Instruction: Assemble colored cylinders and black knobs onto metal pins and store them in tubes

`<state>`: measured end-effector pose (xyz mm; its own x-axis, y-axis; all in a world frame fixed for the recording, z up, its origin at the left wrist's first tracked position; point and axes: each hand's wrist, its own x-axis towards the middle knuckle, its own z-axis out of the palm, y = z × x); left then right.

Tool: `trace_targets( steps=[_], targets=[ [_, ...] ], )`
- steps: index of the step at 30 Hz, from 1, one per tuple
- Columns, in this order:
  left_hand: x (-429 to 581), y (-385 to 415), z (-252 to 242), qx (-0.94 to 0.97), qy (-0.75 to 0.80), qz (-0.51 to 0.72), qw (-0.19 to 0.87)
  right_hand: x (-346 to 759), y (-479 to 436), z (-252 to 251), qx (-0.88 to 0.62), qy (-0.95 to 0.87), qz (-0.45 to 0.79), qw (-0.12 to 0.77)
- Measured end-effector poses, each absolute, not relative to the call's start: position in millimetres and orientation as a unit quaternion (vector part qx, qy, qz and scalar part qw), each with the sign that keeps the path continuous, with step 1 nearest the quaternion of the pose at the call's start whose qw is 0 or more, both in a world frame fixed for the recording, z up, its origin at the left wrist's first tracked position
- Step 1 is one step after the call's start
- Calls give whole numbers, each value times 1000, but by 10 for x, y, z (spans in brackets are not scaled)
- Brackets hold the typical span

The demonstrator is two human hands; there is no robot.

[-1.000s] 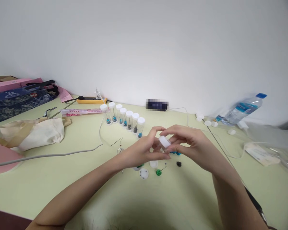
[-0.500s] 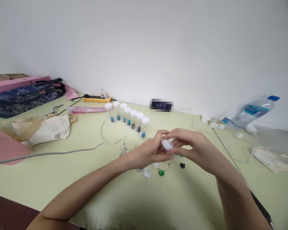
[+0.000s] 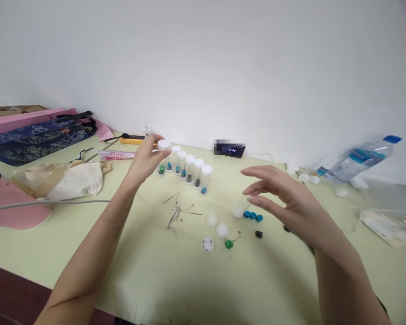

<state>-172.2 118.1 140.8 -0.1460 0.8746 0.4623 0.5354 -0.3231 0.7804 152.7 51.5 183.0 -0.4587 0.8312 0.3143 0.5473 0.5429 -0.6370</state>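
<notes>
My left hand (image 3: 149,160) has its thumb and fingers closed around the white cap of a clear tube (image 3: 161,170) with a green piece inside. That tube is at the left end of a row of several white-capped tubes (image 3: 198,174), which hold blue or dark pieces and thin metal stems. My right hand (image 3: 280,196) hovers with fingers apart beside an uncapped clear tube (image 3: 241,207); whether a fingertip touches it I cannot tell. Blue beaded pieces (image 3: 253,215), a green piece (image 3: 229,244) and a black piece (image 3: 259,234) lie below it.
Thin metal rods (image 3: 176,214) and white caps (image 3: 222,230) lie mid-table. A phone (image 3: 234,150) leans at the wall. A water bottle (image 3: 362,160) tilts at right, near more caps (image 3: 303,178). Left are a cloth bag (image 3: 77,180), a cable (image 3: 54,205) and a yellow power strip (image 3: 131,141).
My hands have parted from the white-capped item they held together. The left has moved up and left to the tube row with a capped tube; the right has opened.
</notes>
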Motion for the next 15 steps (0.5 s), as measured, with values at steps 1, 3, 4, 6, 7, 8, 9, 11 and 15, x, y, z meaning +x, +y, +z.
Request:
trace_targets(
  steps=[1,3,4,6,7,8,9,11,15],
  targets=[
    [-1769,1219,1378,636,586,486,126,1513,510,1827,-413,-832,227,293],
    [-1821,1276,1326,636,642,425,50,1489,498,1822,-403,-849,221,262],
    [-1831,1296,1306,632,665,396,23,1481,491,1820,-399,-855,220,247],
    [-1832,1328,1279,625,696,354,-6,1470,481,1818,-396,-863,225,218],
    [-1827,1342,1269,622,705,340,-13,1467,477,1817,-397,-865,231,202],
    [-1819,1356,1260,619,713,329,-19,1465,474,1816,-397,-867,236,187],
    [-1812,1370,1249,617,719,318,-25,1464,472,1816,-397,-869,241,173],
    [-1798,1401,1218,618,727,297,-39,1465,468,1819,-398,-871,245,152],
    [-1794,1460,1127,633,726,264,-58,1483,463,1831,-401,-874,243,128]
  ],
)
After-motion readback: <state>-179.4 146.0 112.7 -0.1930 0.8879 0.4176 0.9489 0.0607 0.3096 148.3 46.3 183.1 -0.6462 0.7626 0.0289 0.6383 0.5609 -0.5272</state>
